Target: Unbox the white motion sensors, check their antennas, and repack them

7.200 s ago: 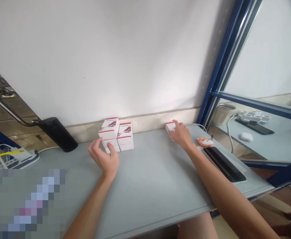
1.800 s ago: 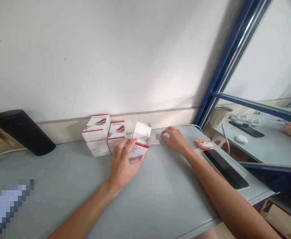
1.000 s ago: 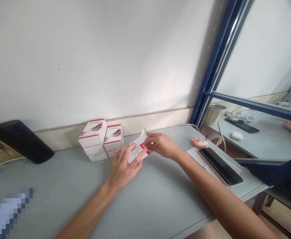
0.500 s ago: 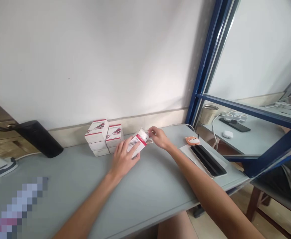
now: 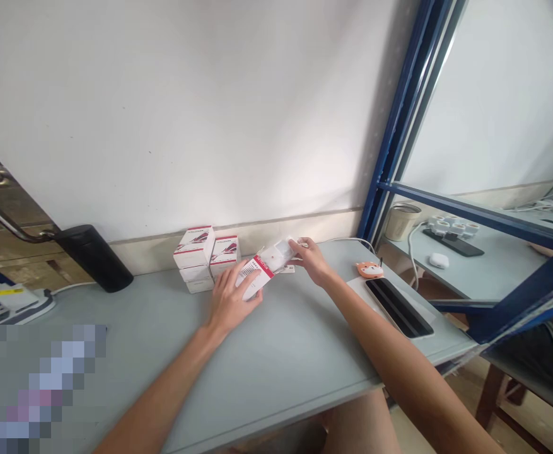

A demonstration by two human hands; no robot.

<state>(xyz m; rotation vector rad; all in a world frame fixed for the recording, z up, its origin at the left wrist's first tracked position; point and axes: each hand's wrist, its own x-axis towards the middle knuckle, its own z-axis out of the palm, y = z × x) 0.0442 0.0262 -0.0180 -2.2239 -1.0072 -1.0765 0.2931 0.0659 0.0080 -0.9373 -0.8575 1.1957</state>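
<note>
My left hand [image 5: 229, 299] grips a small white and red carton [image 5: 257, 275], tilted on the grey table [image 5: 267, 359]. My right hand [image 5: 310, 258] pinches a clear plastic insert [image 5: 283, 252] that sticks out of the carton's open end. Just left of them, against the wall, stands a stack of several matching white and red boxes [image 5: 205, 256]. A small white piece [image 5: 286, 269] lies on the table under my right hand.
A black cylinder [image 5: 94, 257] lies at the left by the wall, with a power strip [image 5: 11, 301] beyond it. An orange figurine [image 5: 369, 270] and a dark phone [image 5: 398, 307] lie at the right. A blue frame [image 5: 399, 120] separates a neighbouring table with a cup [image 5: 401, 221].
My left hand has taken one carton from beside the stack and holds it tilted. My right hand has opened its end and drawn the clear insert partly out.
</note>
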